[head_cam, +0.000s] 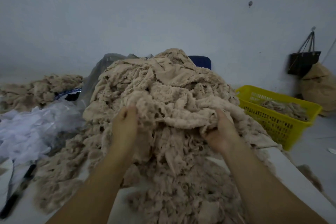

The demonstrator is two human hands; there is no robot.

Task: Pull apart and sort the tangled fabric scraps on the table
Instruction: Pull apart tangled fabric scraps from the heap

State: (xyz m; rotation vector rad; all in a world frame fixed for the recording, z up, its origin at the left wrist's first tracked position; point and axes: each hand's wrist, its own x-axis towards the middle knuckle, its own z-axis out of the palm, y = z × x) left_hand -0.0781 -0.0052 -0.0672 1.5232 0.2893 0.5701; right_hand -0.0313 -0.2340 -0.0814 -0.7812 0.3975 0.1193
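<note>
A tall heap of tangled beige fabric scraps (160, 85) covers the middle of the white table (298, 176). My left hand (125, 125) grips a clump at the heap's front left, its fingers curled into the cloth. My right hand (221, 132), palm turned up, clutches a thick fold of the same beige fabric at the front right. Both fists hold the one bunched mass raised a little above the loose scraps below. My fingertips are buried in the cloth.
A yellow plastic basket (283, 123) with some beige scraps stands off the table's right side. White fabric (31, 129) lies at the left, a smaller beige pile (41, 89) behind it. A dark tool handle (18, 192) lies near the left edge. A black bag (303, 62) hangs on the wall.
</note>
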